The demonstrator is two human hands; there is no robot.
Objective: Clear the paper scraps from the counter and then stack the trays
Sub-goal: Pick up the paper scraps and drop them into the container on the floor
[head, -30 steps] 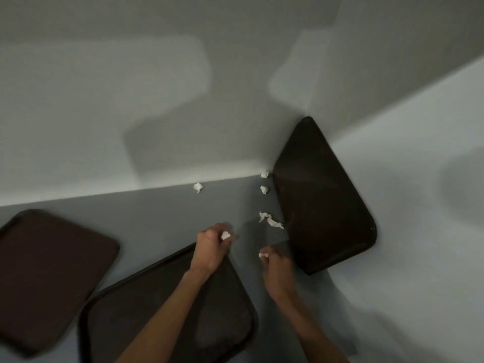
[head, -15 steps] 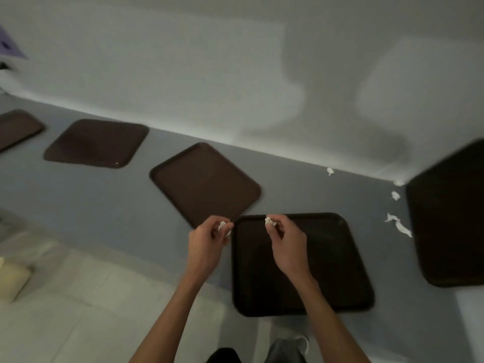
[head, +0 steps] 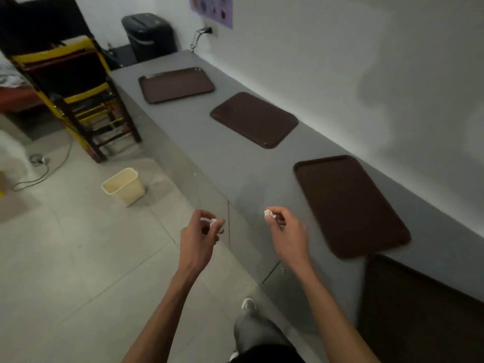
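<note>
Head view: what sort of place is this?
Likely a canteen or cafeteria side room: brown serving trays along a long grey counter, stacked chairs beyond it, a cream waste bin on the tiled floor.

We are viewing a canteen-type room: brown serving trays (head: 254,119) are lying along a long grey surface (head: 235,163), stacked chairs (head: 73,82) and a bin (head: 124,187) standing nearby.

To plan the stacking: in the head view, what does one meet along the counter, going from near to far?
Nearest tray → second tray → third tray → farthest tray → black bin beyond the counter's end.
</note>
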